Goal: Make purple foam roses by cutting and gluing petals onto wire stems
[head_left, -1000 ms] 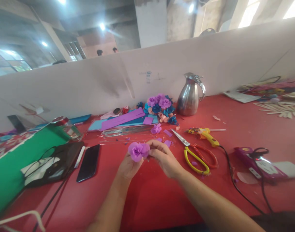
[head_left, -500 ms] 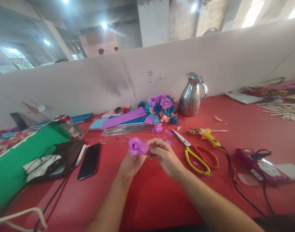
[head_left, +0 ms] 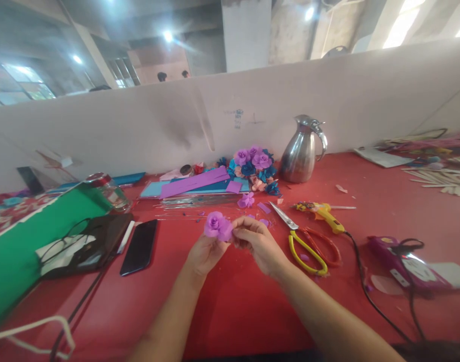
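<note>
Person's L hand (head_left: 206, 253) holds a purple layered paper rose (head_left: 217, 226) from below, fingers curled round its base, above the near-centre of the red tabletop (head_left: 230, 301). R hand (head_left: 257, 244) pinches at the rose's right edge, fingertips closed together (exact grip too small to tell). To the right: open scissors w/ yellow and red handles (head_left: 308, 251); to the left, a black phone (head_left: 139, 247). Far centre: a bunch of purple, blue & pink paper flowers (head_left: 255, 167) beside a shiny steel jug (head_left: 300, 151).

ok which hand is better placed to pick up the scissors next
Probably the right hand: the scissors lie beside it, while the left hand is farther off, holding the purple flower from below.
</note>
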The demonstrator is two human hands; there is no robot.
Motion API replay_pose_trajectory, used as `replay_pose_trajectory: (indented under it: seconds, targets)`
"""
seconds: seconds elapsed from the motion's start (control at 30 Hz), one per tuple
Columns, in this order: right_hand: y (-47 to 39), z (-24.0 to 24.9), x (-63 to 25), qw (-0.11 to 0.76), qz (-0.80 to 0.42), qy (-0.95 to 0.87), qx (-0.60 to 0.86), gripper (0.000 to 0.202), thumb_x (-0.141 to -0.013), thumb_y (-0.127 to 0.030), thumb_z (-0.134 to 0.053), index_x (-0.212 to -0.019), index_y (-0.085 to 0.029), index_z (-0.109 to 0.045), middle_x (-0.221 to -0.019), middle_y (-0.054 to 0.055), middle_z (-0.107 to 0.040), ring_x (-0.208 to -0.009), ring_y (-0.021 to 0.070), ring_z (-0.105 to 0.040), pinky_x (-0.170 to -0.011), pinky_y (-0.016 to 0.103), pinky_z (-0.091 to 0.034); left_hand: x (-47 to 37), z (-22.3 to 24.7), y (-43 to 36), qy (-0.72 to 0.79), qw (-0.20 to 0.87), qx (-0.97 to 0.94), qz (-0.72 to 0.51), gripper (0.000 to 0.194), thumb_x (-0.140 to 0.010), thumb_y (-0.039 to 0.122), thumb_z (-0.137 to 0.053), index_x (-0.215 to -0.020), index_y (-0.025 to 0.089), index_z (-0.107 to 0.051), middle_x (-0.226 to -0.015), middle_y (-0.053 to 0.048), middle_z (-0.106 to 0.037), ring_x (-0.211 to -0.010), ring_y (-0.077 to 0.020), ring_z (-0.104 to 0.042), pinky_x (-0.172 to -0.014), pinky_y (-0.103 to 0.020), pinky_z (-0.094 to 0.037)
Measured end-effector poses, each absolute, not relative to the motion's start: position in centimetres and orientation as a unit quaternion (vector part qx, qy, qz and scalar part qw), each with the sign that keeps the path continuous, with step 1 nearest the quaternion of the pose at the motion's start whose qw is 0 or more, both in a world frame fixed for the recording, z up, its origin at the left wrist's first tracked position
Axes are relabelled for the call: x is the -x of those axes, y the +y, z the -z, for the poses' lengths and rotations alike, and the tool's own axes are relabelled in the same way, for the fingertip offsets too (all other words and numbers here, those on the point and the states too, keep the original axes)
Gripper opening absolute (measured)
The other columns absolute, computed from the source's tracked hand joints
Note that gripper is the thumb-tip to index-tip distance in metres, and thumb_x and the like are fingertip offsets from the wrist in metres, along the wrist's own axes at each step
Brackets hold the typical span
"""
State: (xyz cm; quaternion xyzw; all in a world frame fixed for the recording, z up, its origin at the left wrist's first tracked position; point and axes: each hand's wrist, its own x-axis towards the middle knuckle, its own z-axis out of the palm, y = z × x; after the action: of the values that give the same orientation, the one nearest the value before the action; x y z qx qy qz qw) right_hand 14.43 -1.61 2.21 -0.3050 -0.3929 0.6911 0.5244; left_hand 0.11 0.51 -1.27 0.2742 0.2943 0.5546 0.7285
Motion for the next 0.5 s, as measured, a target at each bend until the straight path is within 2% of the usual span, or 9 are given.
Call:
replay_pose_trajectory:
  seconds: [0.27, 0.5]
  targets:
    - [-1.2, -2.2, -14.7, 0.576, -0.634, -0.385, 0.343, 0.011, -0.062, -0.025, -0.065, -0.069, -0.017, -0.061, -0.054, -0.005, -0.052, -0.049, 0.0070, -0.040, -0.050, 0.022, -0.028, -0.2, 0.5, 0.3, 0.302, 0.751, -0.240, -0.535, 0.003, -0.073, 0.011, -0.064, -0.072, 0.013, -0.062, -0.069, -0.002, -0.062, -0.064, -0.0129, -0.056, -0.060, -0.026, -0.043]
    - [-0.9, -1.8, -14.6, 0.559, -0.621, -0.395, 0.382, 0.010, -0.062, -0.025, -0.065, -0.066, -0.017, -0.061, -0.055, -0.004, -0.052, -0.051, 0.0075, -0.040, -0.051, 0.022, -0.028, -0.8, 0.8, 0.4, 0.319, 0.718, -0.282, -0.550, 0.010, -0.067, 0.007, -0.067, -0.074, 0.014, -0.066, -0.074, -0.002, -0.067, -0.065, -0.0128, -0.058, -0.060, -0.024, -0.044]
